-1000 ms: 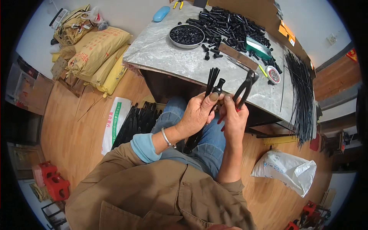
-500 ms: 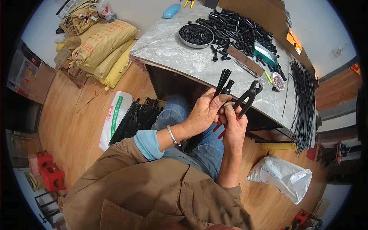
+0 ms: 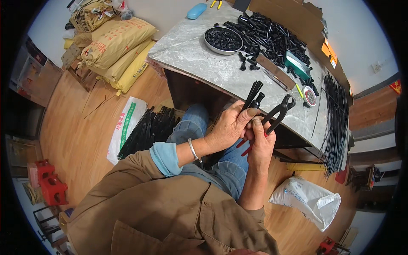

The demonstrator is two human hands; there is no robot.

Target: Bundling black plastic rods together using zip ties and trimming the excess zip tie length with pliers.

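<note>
Above my lap, just off the table's front edge, my two hands meet at the thumbs. My left hand [image 3: 227, 129] is closed round a bundle of thin black rods [image 3: 254, 91] and a black tubular fitting [image 3: 257, 101], whose flared end points up. Black pincers [image 3: 280, 114] with red handles rest in my right hand [image 3: 261, 144], their jaws up and their handles emerging below my fingers. My right thumb and fingertips press together beside the left thumb. Whatever small part they pinch is hidden.
On the grey marbled table [image 3: 182, 55] lie a heap of black fittings [image 3: 272, 36], a round tray [image 3: 223, 40] of small black parts and a bundle of long black wires [image 3: 333, 123]. More black rods [image 3: 146, 131] lie beside my left leg. A white sack [image 3: 306, 199] sits at right.
The whole view has shifted slightly, so the table and hands appear a little lower and farther right. My hands keep the same grip on the rods, fitting and pincers.
</note>
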